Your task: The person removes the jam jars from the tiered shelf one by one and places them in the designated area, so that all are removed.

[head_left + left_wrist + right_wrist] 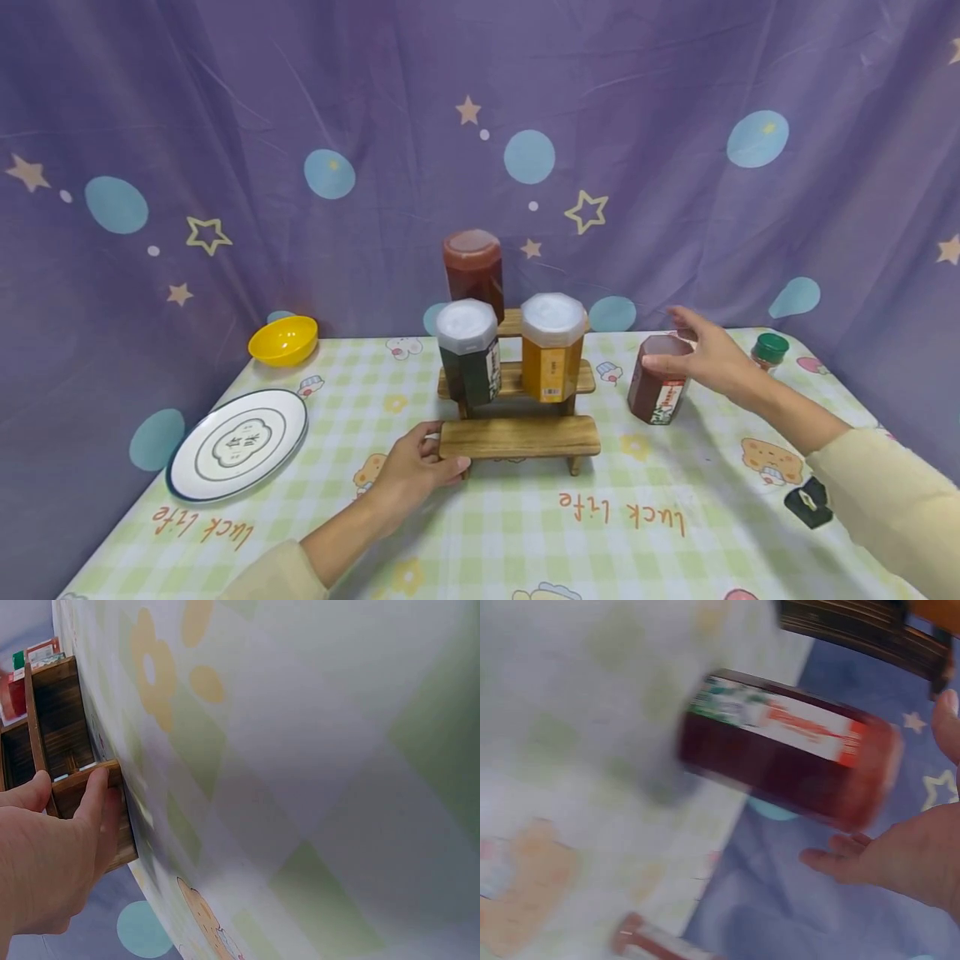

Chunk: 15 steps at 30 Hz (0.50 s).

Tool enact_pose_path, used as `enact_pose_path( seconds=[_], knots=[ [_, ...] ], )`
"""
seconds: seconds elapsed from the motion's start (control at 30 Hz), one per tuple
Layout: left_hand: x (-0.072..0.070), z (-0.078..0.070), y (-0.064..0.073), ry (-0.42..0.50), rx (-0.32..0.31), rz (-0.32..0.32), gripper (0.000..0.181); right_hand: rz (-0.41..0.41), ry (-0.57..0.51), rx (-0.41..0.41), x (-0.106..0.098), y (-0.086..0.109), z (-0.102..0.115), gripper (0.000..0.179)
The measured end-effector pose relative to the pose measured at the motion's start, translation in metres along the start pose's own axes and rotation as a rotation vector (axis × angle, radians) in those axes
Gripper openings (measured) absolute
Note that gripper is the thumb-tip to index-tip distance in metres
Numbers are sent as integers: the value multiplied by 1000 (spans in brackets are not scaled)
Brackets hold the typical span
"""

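Observation:
In the head view a three-step wooden rack (pixel 521 437) stands mid-table. My left hand (pixel 412 475) grips the left end of its lowest step, the thumb at the front; the left wrist view shows fingertips on the rack's side (pixel 79 780). Beside the rack, a dark red jar (pixel 654 392) with a white-and-red label stands on the table. Above it my right hand (pixel 712 354) is spread, thumb and fingers on either side of the lid. In the right wrist view these fingers (pixel 832 862) are apart from the jar (pixel 780 750).
On the rack stand a dark green jar (pixel 468 354), an amber jar (pixel 553 350) and, at the top, a red-brown jar (pixel 474 271). A yellow bowl (pixel 283 342) and a white plate (pixel 217 467) lie left. At right are a green-capped shaker (pixel 770 348) and a small black object (pixel 810 504).

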<state>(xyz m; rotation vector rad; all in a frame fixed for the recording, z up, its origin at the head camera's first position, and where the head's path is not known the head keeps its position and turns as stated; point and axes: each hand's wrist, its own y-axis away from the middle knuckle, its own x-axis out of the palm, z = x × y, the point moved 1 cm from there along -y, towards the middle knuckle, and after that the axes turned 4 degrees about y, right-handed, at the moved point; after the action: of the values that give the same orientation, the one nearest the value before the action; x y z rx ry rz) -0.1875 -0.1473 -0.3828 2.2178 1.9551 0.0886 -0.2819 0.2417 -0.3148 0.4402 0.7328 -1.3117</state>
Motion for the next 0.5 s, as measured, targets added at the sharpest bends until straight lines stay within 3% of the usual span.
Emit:
enact_pose_path(
  seconds=[0.2,0.5],
  knots=[
    [-1,0,0,7,0,2,76,-20,29,-10,-15,-11,31,104],
    [0,1,-1,5,2,1,76,-22,-6,-59,-27,-21,66,93]
  ],
)
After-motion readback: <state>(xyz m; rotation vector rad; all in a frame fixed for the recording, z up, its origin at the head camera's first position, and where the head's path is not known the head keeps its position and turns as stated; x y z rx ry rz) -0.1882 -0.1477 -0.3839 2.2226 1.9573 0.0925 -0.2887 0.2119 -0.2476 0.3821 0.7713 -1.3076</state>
